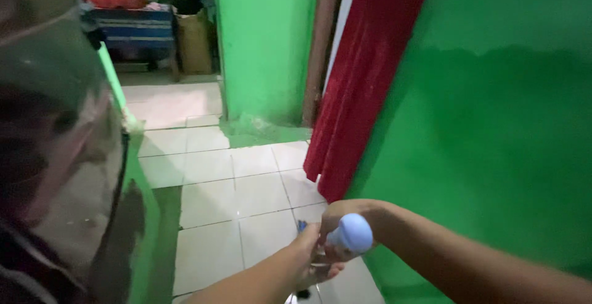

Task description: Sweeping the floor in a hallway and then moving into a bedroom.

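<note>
The fingers (336,219) of the right hand (345,217) are closed around a pale blue rounded object (353,232); it looks like a knob or cap, but I cannot tell exactly what it is. The left hand (311,251) is just below and touches it. Its fingers curl under something clear, and how tight they are I cannot tell, because they are partly hidden. A small blue thing (301,224) shows just beside the hands.

Both hands are low over the white tiled floor (216,199), near the green wall (493,125) and the red curtain (364,82). I think that a good grip here needs the lower hand steady while the upper one works, and the object kept away from the wall.
</note>
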